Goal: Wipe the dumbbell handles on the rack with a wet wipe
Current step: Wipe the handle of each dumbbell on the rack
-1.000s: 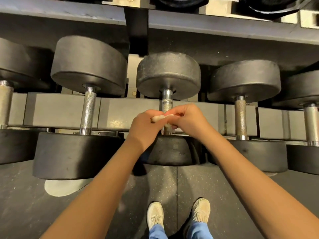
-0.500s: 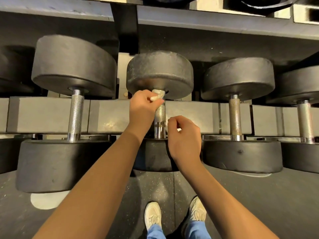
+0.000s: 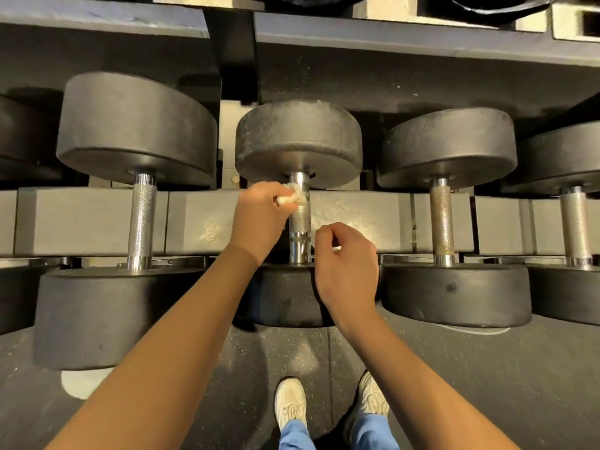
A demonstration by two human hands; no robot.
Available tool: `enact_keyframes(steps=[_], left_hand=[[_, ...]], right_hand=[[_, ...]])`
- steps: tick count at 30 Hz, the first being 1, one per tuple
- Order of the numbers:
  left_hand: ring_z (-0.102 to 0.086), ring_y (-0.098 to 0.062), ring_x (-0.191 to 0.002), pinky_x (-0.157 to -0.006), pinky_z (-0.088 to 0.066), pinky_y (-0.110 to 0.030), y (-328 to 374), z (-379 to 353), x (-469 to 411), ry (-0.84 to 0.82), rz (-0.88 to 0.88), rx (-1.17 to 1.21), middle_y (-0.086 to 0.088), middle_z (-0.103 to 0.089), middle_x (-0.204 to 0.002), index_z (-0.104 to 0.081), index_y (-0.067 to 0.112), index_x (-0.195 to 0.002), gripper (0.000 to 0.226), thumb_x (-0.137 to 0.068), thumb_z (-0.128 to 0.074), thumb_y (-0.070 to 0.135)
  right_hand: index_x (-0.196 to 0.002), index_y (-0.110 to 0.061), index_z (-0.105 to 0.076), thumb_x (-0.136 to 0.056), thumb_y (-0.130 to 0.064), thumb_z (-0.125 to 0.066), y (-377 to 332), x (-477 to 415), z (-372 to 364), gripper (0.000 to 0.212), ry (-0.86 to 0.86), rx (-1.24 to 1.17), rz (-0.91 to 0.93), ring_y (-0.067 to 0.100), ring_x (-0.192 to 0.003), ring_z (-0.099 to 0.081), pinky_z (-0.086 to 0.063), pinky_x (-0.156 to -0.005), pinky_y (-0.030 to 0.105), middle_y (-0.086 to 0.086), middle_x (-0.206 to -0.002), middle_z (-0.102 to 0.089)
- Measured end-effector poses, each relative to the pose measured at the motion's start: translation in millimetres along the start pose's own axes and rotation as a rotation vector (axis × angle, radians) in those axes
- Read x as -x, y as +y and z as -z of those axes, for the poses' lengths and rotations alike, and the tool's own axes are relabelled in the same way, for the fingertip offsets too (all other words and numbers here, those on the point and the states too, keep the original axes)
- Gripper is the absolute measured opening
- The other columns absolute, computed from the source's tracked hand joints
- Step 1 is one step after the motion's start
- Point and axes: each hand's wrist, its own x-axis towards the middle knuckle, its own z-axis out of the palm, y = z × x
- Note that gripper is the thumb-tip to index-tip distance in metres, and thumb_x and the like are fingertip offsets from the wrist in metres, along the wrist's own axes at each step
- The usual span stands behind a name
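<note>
While the grey rack (image 3: 357,216) runs across the whole view above a dark speckled floor (image 3: 487,384), a row of black dumbbells lies on it side by side, each with its knurled metal bar crossing the rack's front beam. The middle dumbbell (image 3: 298,138) sits between a larger one on the left (image 3: 136,131) and a similar one on the right (image 3: 448,147). Both bare forearms reach in toward it. The left hand (image 3: 259,219) grips a crumpled white wet wipe (image 3: 292,196) and presses it against the far end of the middle handle (image 3: 299,219), close under the far weight head. The right hand (image 3: 347,271) hovers apart from the left, just beside the near end of the same handle, with its fingers curled inward; a small white speck (image 3: 337,248) shows at the fingertips, and I cannot tell whether anything is pinched there. Below, pale shoes (image 3: 290,404) and blue trouser legs stand on the floor.
</note>
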Motion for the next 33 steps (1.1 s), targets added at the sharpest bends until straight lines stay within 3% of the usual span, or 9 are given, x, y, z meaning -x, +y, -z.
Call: enact_keyframes(steps=[2, 4, 10, 15, 19, 22, 25, 28, 33], left_hand=[[-0.056, -0.016, -0.073, -0.063, -0.039, -0.014, -4.8, 7.5, 11.9, -0.170, 0.066, -0.039, -0.013, -0.068, -0.082, -0.071, 0.000, -0.081, 0.012, -0.084, -0.068, 0.012], [-0.056, -0.018, -0.073, -0.064, -0.043, -0.021, -8.2, 14.6, 18.4, -0.350, 0.144, -0.061, -0.019, -0.068, -0.086, -0.069, -0.005, -0.083, 0.022, -0.088, -0.064, 0.015], [-0.056, -0.021, -0.067, -0.063, -0.047, -0.030, 9.3, 18.7, 18.6, -0.266, 0.168, -0.032, -0.004, -0.061, -0.069, -0.065, 0.007, -0.065, 0.022, -0.084, -0.066, 0.018], [-0.061, -0.017, -0.079, -0.069, -0.046, -0.022, 5.6, 28.6, 25.5, -0.534, 0.256, -0.038, -0.009, -0.069, -0.084, -0.073, 0.003, -0.081, 0.014, -0.083, -0.068, 0.016], [-0.056, -0.005, -0.072, -0.067, -0.042, -0.020, 12.7, 34.5, 34.7, -0.397, 0.282, 0.035, 0.004, -0.064, -0.078, -0.072, 0.008, -0.083, 0.013, -0.085, -0.069, 0.021], [-0.055, -0.003, -0.080, -0.072, -0.041, -0.014, 10.0, 57.7, 53.0, -0.270, 0.241, -0.015, 0.012, -0.061, -0.085, -0.070, 0.018, -0.095, 0.011, -0.087, -0.068, 0.025], [-0.058, -0.013, -0.088, -0.081, -0.047, -0.028, -12.0, 96.8, 78.8, -0.170, 0.071, -0.249, 0.004, -0.064, -0.097, -0.069, 0.016, -0.106, 0.022, -0.087, -0.067, 0.026], [-0.062, -0.022, -0.082, -0.074, -0.049, -0.035, -36.1, 135.1, 98.6, -0.083, -0.038, -0.439, -0.004, -0.066, -0.093, -0.070, 0.011, -0.103, 0.020, -0.086, -0.068, 0.023], [-0.059, -0.019, -0.071, -0.063, -0.041, -0.029, -51.0, 140.6, 102.3, 0.198, 0.034, -0.472, -0.005, -0.067, -0.085, -0.071, 0.010, -0.097, 0.017, -0.087, -0.069, 0.025]], right_hand=[[-0.065, -0.013, -0.055, -0.093, -0.022, -0.043, -0.6, 0.1, 0.1, 0.032, -0.004, 0.000, -0.010, 0.012, -0.060, -0.047, -0.037, -0.054, 0.028, -0.001, -0.063, -0.053], [-0.067, -0.014, -0.056, -0.092, -0.023, -0.043, -1.5, 0.5, 0.6, 0.030, -0.007, 0.003, -0.015, 0.011, -0.061, -0.047, -0.036, -0.053, 0.026, -0.002, -0.065, -0.054], [-0.081, -0.017, -0.066, -0.091, -0.029, -0.041, 1.9, 1.6, -3.6, 0.030, 0.012, 0.079, -0.012, 0.012, -0.077, -0.056, -0.047, -0.065, 0.032, -0.005, -0.081, -0.064], [-0.095, -0.021, -0.068, -0.084, -0.047, -0.024, 4.9, 13.4, -8.1, 0.052, 0.053, 0.145, 0.011, 0.012, -0.090, -0.058, -0.049, -0.078, 0.039, -0.009, -0.095, -0.067], [-0.095, -0.026, -0.065, -0.088, -0.048, -0.031, 1.5, 10.2, -1.4, 0.041, -0.041, 0.125, 0.029, 0.005, -0.091, -0.054, -0.049, -0.078, 0.033, -0.016, -0.094, -0.063], [-0.104, -0.020, -0.066, -0.096, -0.036, -0.046, -0.8, 11.5, 4.8, 0.027, -0.089, 0.100, 0.061, -0.003, -0.087, -0.038, -0.033, -0.075, 0.021, -0.009, -0.099, -0.062], [-0.102, -0.017, -0.067, -0.096, -0.032, -0.049, -1.8, 13.2, 7.7, 0.024, -0.102, 0.150, 0.170, 0.001, -0.085, -0.043, -0.029, -0.072, 0.019, -0.004, -0.099, -0.067], [-0.097, -0.020, -0.067, -0.093, -0.039, -0.042, -0.5, 14.2, 3.9, 0.031, -0.140, 0.238, 0.289, 0.011, -0.085, -0.057, -0.039, -0.078, 0.025, -0.005, -0.091, -0.068], [-0.098, -0.022, -0.068, -0.092, -0.043, -0.028, 0.4, 14.4, -0.9, 0.046, -0.187, 0.339, 0.370, 0.011, -0.082, -0.059, -0.047, -0.088, 0.039, -0.005, -0.092, -0.069]])
